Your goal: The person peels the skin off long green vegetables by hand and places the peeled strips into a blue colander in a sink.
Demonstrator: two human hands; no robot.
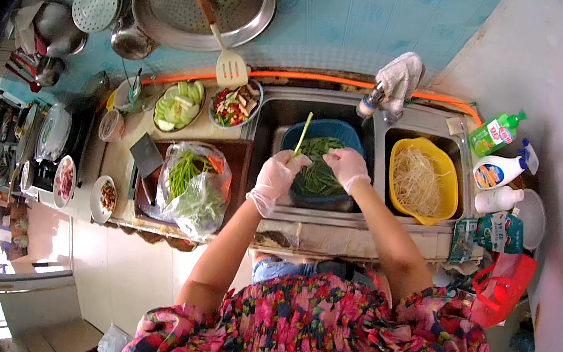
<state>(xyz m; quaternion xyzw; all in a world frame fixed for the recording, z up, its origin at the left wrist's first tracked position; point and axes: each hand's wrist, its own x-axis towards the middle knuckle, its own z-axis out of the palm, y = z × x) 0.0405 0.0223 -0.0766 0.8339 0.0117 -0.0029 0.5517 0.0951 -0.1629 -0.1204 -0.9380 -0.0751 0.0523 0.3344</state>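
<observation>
A thin transparent glove covers my left hand [277, 175], which pinches a pale green vegetable stem [305, 131] pointing up and away from me. My right hand [347, 167], gloved the same way, is a short gap to the right. Its fingertips are drawn together, and whether they hold anything is too small to tell. Below both hands, a blue plastic basin [345, 131] sits in the larger sink bowl [282, 113]. Dark leafy greens [321, 174] fill much of the basin, partly hidden by my hands.
A yellow plastic basket [452, 193] of bean sprouts [417, 180] stands in the smaller bowl. To the left, a plastic bag [201, 202] of greens lies on a brown board, beside a cleaver [147, 156]. Plates of cut food line the counter. Bottles [500, 170] crowd the right end.
</observation>
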